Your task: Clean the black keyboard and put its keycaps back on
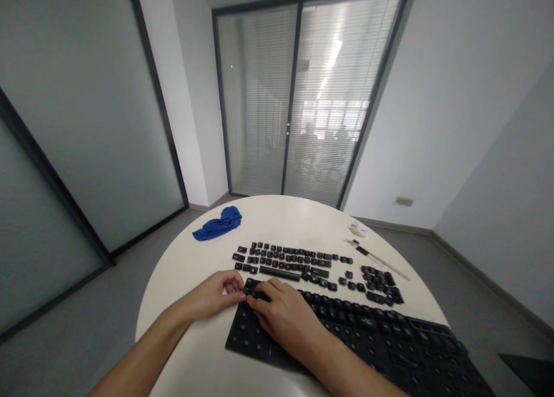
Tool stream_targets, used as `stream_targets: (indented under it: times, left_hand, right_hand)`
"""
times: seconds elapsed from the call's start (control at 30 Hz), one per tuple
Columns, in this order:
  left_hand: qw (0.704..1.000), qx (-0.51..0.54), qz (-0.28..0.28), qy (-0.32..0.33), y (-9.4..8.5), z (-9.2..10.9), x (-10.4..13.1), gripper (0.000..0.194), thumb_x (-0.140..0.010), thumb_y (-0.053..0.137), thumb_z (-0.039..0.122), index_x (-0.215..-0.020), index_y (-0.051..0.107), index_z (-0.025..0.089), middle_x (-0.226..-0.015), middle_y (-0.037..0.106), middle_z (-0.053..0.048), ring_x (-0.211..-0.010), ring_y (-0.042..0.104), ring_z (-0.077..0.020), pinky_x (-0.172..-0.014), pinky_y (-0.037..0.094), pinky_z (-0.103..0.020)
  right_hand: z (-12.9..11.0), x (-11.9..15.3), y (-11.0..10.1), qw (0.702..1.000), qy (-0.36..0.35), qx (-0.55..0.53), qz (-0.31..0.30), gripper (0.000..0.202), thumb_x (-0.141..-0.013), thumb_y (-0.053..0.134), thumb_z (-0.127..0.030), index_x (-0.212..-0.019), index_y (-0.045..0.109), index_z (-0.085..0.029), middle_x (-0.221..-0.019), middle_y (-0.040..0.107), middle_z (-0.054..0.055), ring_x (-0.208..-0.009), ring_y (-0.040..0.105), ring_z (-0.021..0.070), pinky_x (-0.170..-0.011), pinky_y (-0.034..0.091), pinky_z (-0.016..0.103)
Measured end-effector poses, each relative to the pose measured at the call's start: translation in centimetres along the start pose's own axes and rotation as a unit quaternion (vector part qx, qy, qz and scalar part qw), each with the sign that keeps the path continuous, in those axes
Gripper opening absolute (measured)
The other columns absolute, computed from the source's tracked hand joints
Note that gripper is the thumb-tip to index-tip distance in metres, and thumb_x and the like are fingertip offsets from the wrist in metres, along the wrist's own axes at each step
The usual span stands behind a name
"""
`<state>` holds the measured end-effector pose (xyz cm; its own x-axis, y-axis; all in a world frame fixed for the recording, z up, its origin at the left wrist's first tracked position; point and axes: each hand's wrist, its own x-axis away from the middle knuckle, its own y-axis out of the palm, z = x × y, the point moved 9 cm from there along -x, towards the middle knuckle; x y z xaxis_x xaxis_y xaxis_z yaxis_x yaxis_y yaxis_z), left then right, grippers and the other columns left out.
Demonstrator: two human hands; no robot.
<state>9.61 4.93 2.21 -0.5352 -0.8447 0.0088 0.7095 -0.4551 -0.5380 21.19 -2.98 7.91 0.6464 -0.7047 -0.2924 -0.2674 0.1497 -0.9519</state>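
Observation:
A black keyboard (359,333) lies at a slant across the front of the table, with many of its key positions bare and caps along its far rows. At its far left corner the fingertips of both hands meet. My left hand (219,293) has curled fingers and a thumb reaching to that corner; whatever is in its pinch is too small to make out. My right hand (283,311) rests over the keyboard's left part, fingers bent and drawn together at the same corner. What its fingertips grip is hidden. Loose black keycaps (281,257) lie in rows just beyond.
A long spacebar cap (279,273) is among the loose keys. More keycaps (381,281) are grouped at the right. Behind them lie a thin brush (376,257) and a small white object (358,229). A crumpled blue cloth (220,223) sits at the table's (173,304) far left.

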Motion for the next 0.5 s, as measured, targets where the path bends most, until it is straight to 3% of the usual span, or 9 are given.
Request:
stream_targets:
  times: [0.2,0.5]
  left_hand:
    - [1.0,-0.01,-0.011,-0.007,0.1,0.59,-0.01,0.024,-0.076,0.067,0.037,-0.088,0.062,0.016,-0.07,0.054,0.003,-0.069,0.049,-0.0155,-0.063,0.038,-0.024]
    - [0.998,-0.055,0.026,0.028,-0.22,0.34,0.47,0.021,-0.084,0.065,0.037,-0.086,0.063,0.016,-0.059,0.045,0.006,-0.058,0.043,-0.0126,-0.056,0.032,-0.023]
  right_hand:
    - [-0.13,0.03,0.4,1.0,-0.007,0.016,-0.001,0.02,-0.095,0.057,-0.021,-0.11,0.071,-0.022,-0.11,0.067,0.008,-0.1,0.059,0.0248,-0.079,0.052,0.036]
    - [-0.04,0.44,-0.13,1.0,-0.018,-0.011,-0.018,0.026,-0.095,0.055,-0.021,-0.119,0.067,-0.02,-0.115,0.066,0.01,-0.104,0.058,0.0259,-0.088,0.053,0.039]
